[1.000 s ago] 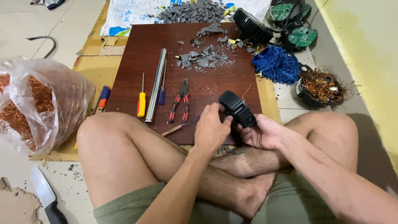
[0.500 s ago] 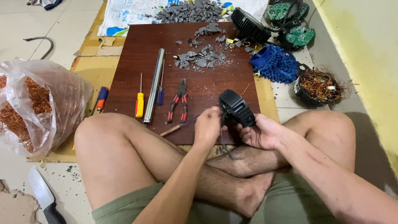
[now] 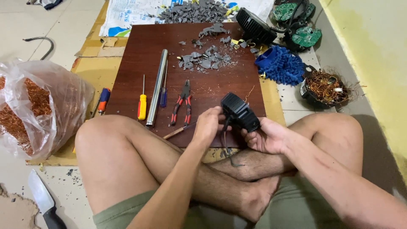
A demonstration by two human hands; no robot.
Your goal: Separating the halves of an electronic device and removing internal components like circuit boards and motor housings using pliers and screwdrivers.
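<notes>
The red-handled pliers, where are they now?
In the head view, the red-handled pliers lie on the brown board, left of centre, between the blue screwdriver and the left hand.

I'm seeing open board lying ahead of my hands; pliers, metal tube crowding the left.

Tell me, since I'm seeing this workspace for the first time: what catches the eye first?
Both hands, left hand and right hand, grip a black ribbed part over the dark wooden board. A bag of copper wire bulges at far left, and grey broken fragments litter the board's top.
</notes>
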